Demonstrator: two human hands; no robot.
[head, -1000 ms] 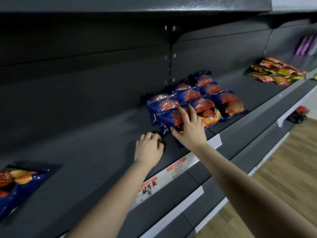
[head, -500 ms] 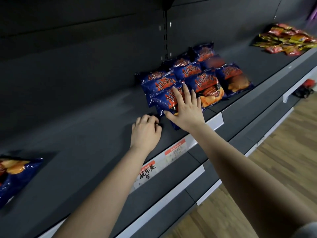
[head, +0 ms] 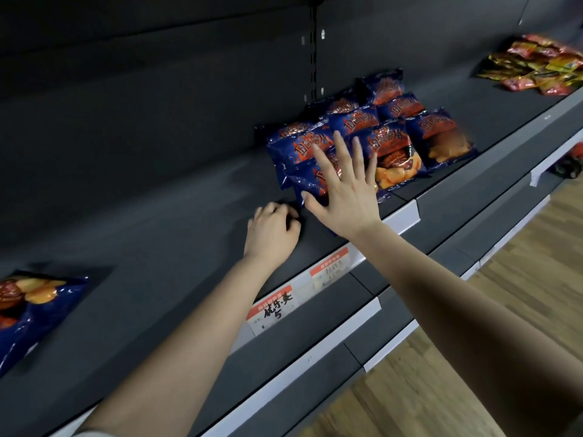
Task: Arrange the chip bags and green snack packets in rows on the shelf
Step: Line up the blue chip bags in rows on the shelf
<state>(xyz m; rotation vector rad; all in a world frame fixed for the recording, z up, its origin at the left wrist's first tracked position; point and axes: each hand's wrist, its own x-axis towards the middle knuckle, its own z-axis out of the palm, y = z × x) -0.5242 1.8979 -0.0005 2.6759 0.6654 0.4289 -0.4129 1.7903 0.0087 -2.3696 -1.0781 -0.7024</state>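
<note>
My right hand (head: 344, 197) flat, fingers spread on front bag (head: 307, 184), chip bags (head: 391, 146) in rows on shelf (head: 157, 231), left hand (head: 271, 233) curled beside its corner, grip unclear, lone bag (head: 31, 304) far left, packets (head: 536, 67) far right

2 orange-topped price tags (head: 273, 307), wood-plank floor (head: 457, 389), slotted metal upright (head: 312, 58)
</note>
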